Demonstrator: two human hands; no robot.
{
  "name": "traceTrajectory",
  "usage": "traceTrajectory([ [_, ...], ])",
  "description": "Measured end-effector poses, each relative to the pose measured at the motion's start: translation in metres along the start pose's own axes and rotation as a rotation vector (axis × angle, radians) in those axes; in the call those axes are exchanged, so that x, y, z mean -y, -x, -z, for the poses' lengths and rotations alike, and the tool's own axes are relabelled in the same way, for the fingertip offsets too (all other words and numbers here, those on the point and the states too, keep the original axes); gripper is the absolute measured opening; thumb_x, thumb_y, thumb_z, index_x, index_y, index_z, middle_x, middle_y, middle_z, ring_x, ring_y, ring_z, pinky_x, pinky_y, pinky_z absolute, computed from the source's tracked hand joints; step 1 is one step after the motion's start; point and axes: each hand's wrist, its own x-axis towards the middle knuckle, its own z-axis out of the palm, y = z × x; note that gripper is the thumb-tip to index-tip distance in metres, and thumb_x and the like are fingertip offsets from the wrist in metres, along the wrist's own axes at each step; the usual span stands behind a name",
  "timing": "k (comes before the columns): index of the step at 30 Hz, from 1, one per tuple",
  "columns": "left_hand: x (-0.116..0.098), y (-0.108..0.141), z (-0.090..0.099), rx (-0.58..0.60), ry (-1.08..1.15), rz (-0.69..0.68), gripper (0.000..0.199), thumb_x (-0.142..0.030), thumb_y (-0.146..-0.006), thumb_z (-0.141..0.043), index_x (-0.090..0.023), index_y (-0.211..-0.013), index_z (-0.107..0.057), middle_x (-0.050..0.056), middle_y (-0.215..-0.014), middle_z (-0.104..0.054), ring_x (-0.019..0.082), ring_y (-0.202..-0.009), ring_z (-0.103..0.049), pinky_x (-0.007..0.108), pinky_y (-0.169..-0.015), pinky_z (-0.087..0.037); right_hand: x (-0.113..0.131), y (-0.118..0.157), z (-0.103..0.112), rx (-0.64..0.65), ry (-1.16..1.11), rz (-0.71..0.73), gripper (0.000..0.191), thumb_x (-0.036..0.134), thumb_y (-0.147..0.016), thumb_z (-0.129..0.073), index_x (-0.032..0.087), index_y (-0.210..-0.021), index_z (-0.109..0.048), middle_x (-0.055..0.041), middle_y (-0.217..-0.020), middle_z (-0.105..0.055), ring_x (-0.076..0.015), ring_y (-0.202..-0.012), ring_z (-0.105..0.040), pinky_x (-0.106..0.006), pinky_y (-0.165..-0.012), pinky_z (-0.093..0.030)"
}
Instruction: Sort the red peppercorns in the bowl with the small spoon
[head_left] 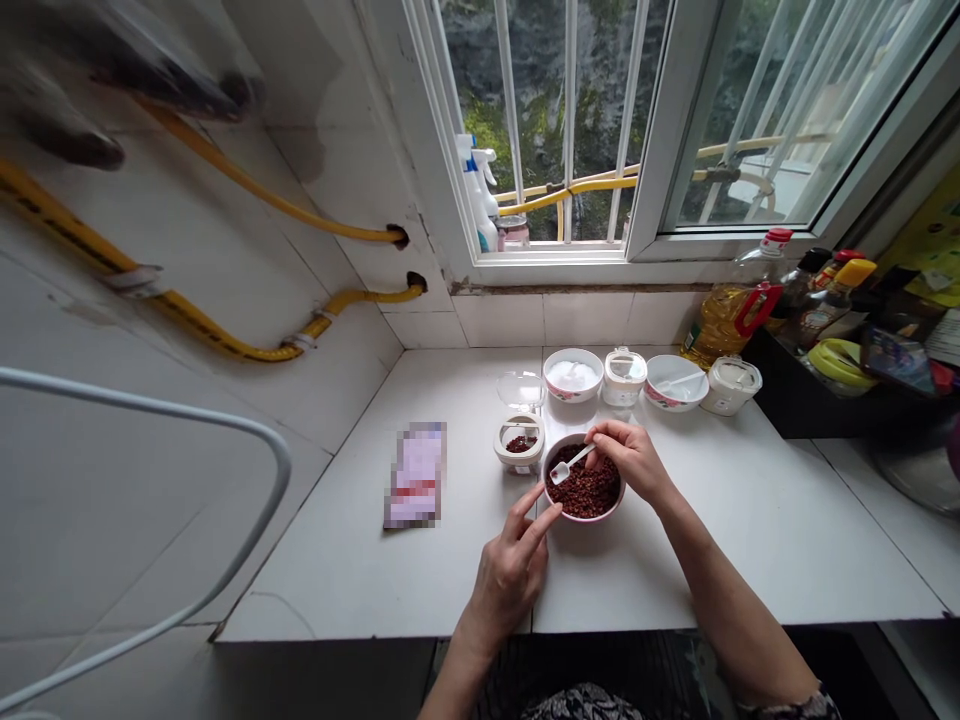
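Observation:
My right hand pinches the handle of a small white spoon. The spoon's head is over a bowl of dark red-brown grains that look like peppercorns. On the bowl's left and near side, the thumb and index finger of my left hand press against the rim. Just left of the bowl stands a small seasoning jar, its clear lid raised, with some of the same dark grains inside.
A bowl of white powder or crystals, a lidded jar, a bowl with a white spoon and another jar line the back. An oil bottle stands right. A blurred purple packet lies left on the counter.

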Motion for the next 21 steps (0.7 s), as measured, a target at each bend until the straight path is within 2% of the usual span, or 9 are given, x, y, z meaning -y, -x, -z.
traceTrajectory([
  [12,0.001,0.001,-0.002,-0.019,0.001,-0.014,0.054,0.0,-0.092,-0.043,-0.025,-0.14,-0.049,0.015,-0.141,-0.053,0.016,-0.1,-0.071,0.024,-0.079,-0.061,0.0,-0.004,0.001,-0.05,-0.053,0.027,0.022,0.039,-0.077,-0.065,0.017,-0.077,-0.066,-0.0024,-0.056,-0.07,-0.0163,-0.053,-0.063,-0.029,-0.059,-0.052],
  [17,0.002,0.001,-0.002,-0.017,0.025,-0.013,0.052,0.0,-0.092,-0.043,-0.024,-0.138,-0.05,0.015,-0.143,-0.051,0.013,-0.093,-0.072,0.024,-0.079,-0.061,0.005,-0.002,-0.01,-0.148,-0.002,0.192,0.024,0.043,-0.087,-0.06,0.019,-0.088,-0.065,-0.0044,-0.07,-0.074,-0.0191,-0.065,-0.069,-0.033,-0.069,-0.057],
  [21,0.001,0.001,-0.002,-0.011,0.015,-0.019,0.05,-0.001,-0.093,-0.042,-0.023,-0.137,-0.05,0.016,-0.142,-0.051,0.015,-0.096,-0.072,0.024,-0.077,-0.061,0.004,0.001,-0.023,-0.187,0.226,0.443,0.016,0.031,-0.096,-0.052,0.021,-0.097,-0.065,-0.0058,-0.081,-0.076,-0.0211,-0.077,-0.072,-0.037,-0.08,-0.057],
])
